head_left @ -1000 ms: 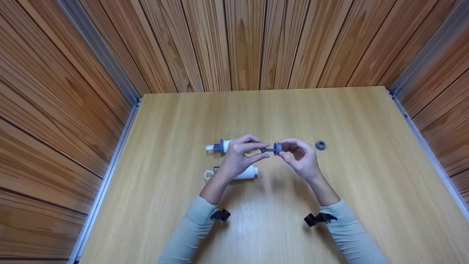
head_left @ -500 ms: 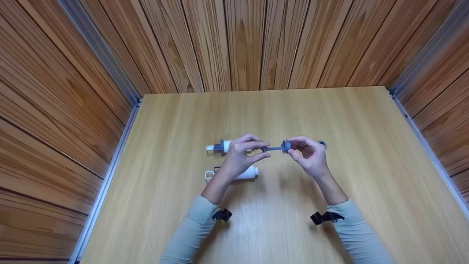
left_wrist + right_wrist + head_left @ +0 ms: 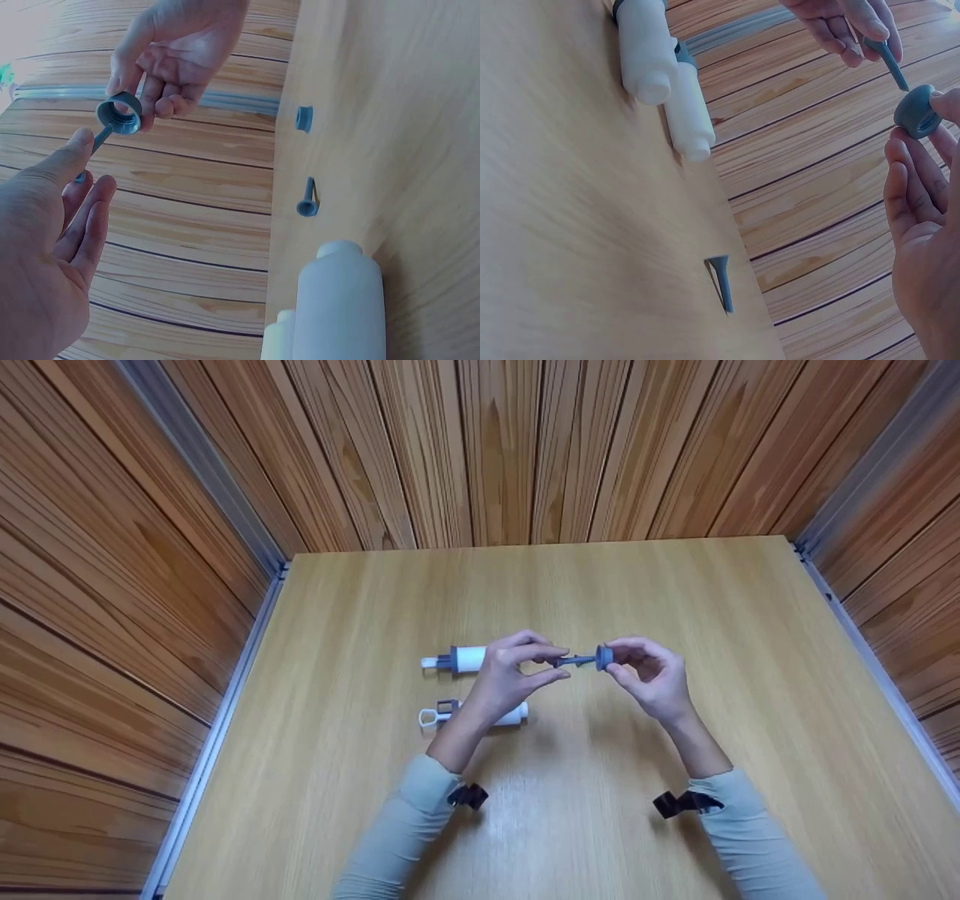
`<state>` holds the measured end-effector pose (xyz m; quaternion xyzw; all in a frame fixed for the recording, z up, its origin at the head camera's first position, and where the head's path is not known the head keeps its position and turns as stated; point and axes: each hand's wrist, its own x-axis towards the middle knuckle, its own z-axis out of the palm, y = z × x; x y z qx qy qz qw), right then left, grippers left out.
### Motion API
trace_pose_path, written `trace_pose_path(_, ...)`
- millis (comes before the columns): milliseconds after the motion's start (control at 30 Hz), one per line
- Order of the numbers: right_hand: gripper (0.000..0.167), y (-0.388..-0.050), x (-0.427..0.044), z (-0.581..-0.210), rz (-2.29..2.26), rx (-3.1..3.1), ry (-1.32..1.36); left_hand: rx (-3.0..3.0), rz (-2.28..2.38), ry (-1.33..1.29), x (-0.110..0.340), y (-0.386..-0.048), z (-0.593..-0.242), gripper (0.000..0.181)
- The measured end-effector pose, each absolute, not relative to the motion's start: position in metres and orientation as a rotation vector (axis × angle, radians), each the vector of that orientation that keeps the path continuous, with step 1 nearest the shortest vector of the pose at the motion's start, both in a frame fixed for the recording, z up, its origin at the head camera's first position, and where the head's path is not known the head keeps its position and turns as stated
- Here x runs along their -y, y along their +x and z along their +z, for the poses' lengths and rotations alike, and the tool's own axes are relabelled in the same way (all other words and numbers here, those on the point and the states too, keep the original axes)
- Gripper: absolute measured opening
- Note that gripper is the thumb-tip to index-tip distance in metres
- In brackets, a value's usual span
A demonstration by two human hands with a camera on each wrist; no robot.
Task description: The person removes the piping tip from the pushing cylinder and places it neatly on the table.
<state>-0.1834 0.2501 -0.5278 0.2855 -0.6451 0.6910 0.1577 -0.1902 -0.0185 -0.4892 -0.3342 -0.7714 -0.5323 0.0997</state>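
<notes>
My left hand [image 3: 510,675] pinches a slim blue-grey plastic stem [image 3: 889,64] between thumb and fingers. In the right hand [image 3: 652,679], thumb and fingers grip a blue-grey ring-shaped cap [image 3: 913,112] with a hollow middle. The stem's free end points at the cap's opening; whether they touch I cannot tell. On the table beyond, a second stem with a flared end [image 3: 307,201] and another blue-grey ring [image 3: 304,119] lie loose. In the head view the right hand hides that ring.
Two white bottle-like cylinders lie left of centre on the wooden table [image 3: 360,622]. The far one [image 3: 471,658] has a blue-grey collar and white tip; the near one [image 3: 512,715] has a white loop, partly behind my left arm. Wood-panelled walls [image 3: 495,450] surround the table.
The right hand has moved right with the cap, and more of the stem shows between cap and left fingers. The left hand has shifted slightly right, lately. The loose ring became covered.
</notes>
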Motion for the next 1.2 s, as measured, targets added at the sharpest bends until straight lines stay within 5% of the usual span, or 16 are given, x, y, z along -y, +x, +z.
trace_pose_path(1200, 0.033, -0.172, -0.328, -0.541, 1.819, 1.964, 0.7, 2.465, -1.691, -0.869, -0.043, -0.183, -0.503, 0.029)
